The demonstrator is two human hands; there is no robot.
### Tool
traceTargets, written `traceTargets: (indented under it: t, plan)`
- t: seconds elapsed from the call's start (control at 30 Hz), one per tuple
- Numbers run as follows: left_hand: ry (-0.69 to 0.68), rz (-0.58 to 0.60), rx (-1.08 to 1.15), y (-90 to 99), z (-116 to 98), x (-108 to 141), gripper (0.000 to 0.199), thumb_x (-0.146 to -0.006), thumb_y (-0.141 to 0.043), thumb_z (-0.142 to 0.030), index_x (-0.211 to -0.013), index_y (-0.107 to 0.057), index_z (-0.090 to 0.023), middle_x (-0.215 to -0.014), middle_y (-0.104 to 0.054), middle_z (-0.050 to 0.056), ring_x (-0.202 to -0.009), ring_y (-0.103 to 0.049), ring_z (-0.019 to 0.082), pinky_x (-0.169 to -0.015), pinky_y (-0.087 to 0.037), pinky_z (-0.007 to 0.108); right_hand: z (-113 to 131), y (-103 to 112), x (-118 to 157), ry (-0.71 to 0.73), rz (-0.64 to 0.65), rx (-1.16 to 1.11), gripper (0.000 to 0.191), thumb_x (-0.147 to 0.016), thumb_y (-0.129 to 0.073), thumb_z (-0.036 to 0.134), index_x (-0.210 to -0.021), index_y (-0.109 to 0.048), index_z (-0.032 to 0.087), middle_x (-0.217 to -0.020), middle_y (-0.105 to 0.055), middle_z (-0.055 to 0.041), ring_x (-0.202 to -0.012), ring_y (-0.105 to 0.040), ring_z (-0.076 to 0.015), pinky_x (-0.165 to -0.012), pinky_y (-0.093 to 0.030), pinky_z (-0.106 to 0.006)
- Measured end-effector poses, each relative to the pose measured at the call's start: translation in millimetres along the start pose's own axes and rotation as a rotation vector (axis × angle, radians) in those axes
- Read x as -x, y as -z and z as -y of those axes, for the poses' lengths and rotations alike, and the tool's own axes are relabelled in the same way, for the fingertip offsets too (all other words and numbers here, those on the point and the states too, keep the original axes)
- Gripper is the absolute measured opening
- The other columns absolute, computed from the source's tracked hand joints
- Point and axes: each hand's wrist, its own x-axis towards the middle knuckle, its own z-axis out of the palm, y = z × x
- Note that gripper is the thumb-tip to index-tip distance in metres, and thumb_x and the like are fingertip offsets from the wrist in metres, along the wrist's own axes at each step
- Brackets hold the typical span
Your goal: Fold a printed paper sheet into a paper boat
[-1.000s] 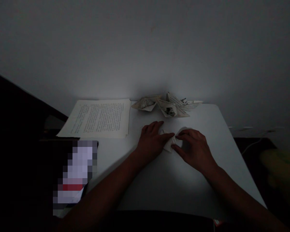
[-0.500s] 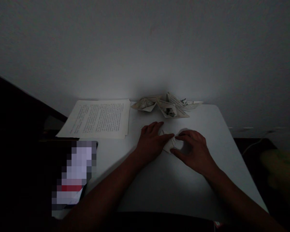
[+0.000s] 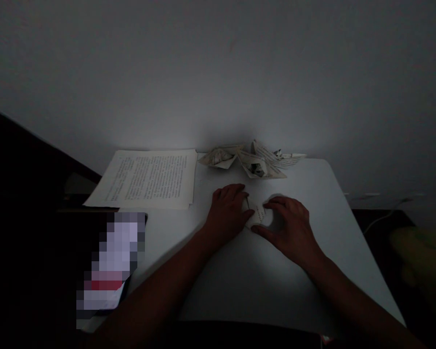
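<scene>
A small folded piece of printed paper (image 3: 256, 214) lies on the white table (image 3: 247, 281) between my hands. My left hand (image 3: 226, 211) grips its left side, the thumb on top and the fingers along the far left edge. My right hand (image 3: 289, 222) curves round the right side, with thumb and index finger spread apart, the thumb tip at the near edge and the index fingertip at the right corner. Dim light hides the finer folds.
Several folded paper boats (image 3: 256, 167) stand at the table's back edge by the wall. A stack of printed sheets (image 3: 148, 179) lies at the back left. A phone (image 3: 118, 261) with a blurred screen is at the left edge. A pale cable (image 3: 381, 218) runs beyond the table's right side.
My left thumb has drawn back left from the paper's right part, uncovering more print. My right thumb has shifted slightly left along the near edge.
</scene>
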Motion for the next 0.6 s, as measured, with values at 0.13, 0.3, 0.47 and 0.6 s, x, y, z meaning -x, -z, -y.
traceTargets:
  t: [0.13,0.3,0.47,0.6]
  plan:
    - [0.041,-0.013,0.235,1.0,1.0,-2.5,0.03,-0.077,-0.068,-0.022,-0.106,-0.061,-0.018,-0.11,-0.067,0.007,-0.107,-0.058,0.024,-0.096,-0.041,0.04,0.0,-1.7,-2.2,0.024,0.004,-0.037,0.054,-0.064,-0.076,0.055,-0.103,-0.064,0.021,-0.113,-0.064,-0.0096,-0.11,-0.055,-0.0316,-0.097,-0.037,-0.053]
    - [0.183,-0.069,0.706,5.2,-2.3,-3.2,0.03,-0.073,-0.073,-0.021,-0.102,-0.063,-0.02,-0.081,-0.066,-0.002,-0.073,-0.061,0.012,-0.07,-0.048,0.023,2.2,2.0,-8.8,0.043,-0.037,-0.23,0.028,-0.072,-0.074,0.045,-0.086,-0.066,0.021,-0.086,-0.069,-0.0057,-0.091,-0.062,-0.0261,-0.088,-0.044,-0.046]
    - [0.284,-0.083,0.996,9.3,-2.3,-6.1,0.042,-0.066,-0.079,-0.025,-0.104,-0.063,-0.017,-0.057,-0.052,-0.008,-0.051,-0.048,0.006,-0.051,-0.038,0.018,8.7,11.4,-8.8,-0.055,-0.04,-0.505,0.016,-0.085,-0.061,0.031,-0.074,-0.062,0.021,-0.073,-0.063,-0.0019,-0.069,-0.06,-0.0167,-0.066,-0.048,-0.031]
    - [0.331,0.021,1.167,6.0,-1.8,-7.4,0.038,-0.062,-0.082,-0.029,-0.093,-0.067,-0.014,-0.063,-0.06,-0.004,-0.056,-0.054,0.008,-0.056,-0.043,0.021,11.3,15.8,-6.9,-0.071,-0.03,-0.618,0.019,-0.087,-0.059,0.03,-0.07,-0.061,0.02,-0.07,-0.058,-0.0015,-0.062,-0.055,-0.014,-0.057,-0.044,-0.028]
